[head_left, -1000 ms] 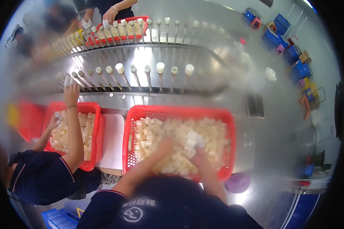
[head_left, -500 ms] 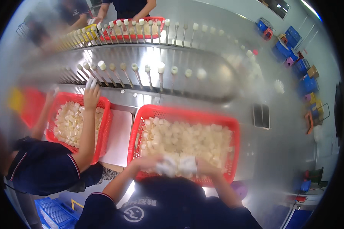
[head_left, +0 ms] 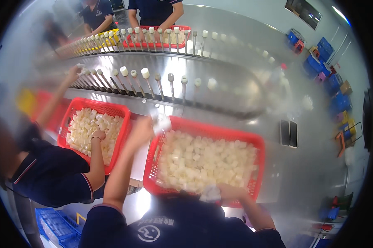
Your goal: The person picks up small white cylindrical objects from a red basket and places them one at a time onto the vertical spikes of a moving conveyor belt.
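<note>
A red plastic basket (head_left: 258, 165) full of short white and cream cylindrical caps (head_left: 207, 157) sits right in front of me. My left hand (head_left: 147, 128), white at the fingertips, is raised over the basket's far left corner, below the row of upright rods. Motion smears its fingers, so what they hold, if anything, is unclear. Close to my chest, my right hand (head_left: 223, 193) is over the basket's near edge, its white-covered fingers curled together; anything between them is hidden. The nearer rods (head_left: 171, 87) stand in a line, some with white caps (head_left: 145, 73) on top.
At my left a co-worker has one hand (head_left: 98, 135) in another red basket (head_left: 126, 120) and the other at the rods. More people work across the metal table (head_left: 232, 78), beside a second rod row. Two dark rectangular trays (head_left: 289, 133) lie to the right.
My hands were together over the basket's near side; the left has moved up and far-left toward the rods, the right slightly rightward. The co-worker's near hand dropped from the rods into their basket.
</note>
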`<state>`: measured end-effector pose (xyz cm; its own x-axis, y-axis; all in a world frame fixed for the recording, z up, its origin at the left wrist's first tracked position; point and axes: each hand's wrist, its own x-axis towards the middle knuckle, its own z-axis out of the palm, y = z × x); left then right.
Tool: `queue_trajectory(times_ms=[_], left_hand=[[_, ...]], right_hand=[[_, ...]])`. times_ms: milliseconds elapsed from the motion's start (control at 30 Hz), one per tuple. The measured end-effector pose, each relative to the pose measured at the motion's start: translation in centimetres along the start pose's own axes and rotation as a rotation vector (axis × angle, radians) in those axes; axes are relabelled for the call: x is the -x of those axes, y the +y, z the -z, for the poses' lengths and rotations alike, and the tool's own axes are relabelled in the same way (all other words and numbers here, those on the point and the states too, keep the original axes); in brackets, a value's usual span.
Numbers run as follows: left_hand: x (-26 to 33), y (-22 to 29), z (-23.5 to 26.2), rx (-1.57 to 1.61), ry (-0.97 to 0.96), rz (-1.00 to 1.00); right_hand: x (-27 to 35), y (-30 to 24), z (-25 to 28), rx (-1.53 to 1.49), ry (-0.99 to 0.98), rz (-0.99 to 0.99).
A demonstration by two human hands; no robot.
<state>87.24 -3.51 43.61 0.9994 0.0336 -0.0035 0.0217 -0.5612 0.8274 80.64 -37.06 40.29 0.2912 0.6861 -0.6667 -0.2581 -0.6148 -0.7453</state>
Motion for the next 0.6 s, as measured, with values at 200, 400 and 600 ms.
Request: queue_trajectory(times_ms=[200, 400, 600], left_hand=[[-13.6, 6.0, 3.7, -0.967, 0.276, 0.079], [-18.9, 9.2, 0.2, -1.143, 0.020, 0.156], [-19.4, 11.2, -4.3, -1.165, -0.016, 0.100]], right_hand=[[-2.1, 1.1, 1.6, -0.022, -0.223, 0.005], [-1.0, 4.4, 0.8, -0.453, -0.094, 0.421], [-2.8, 3.5, 1.3, -1.372, 0.305, 0.471]])
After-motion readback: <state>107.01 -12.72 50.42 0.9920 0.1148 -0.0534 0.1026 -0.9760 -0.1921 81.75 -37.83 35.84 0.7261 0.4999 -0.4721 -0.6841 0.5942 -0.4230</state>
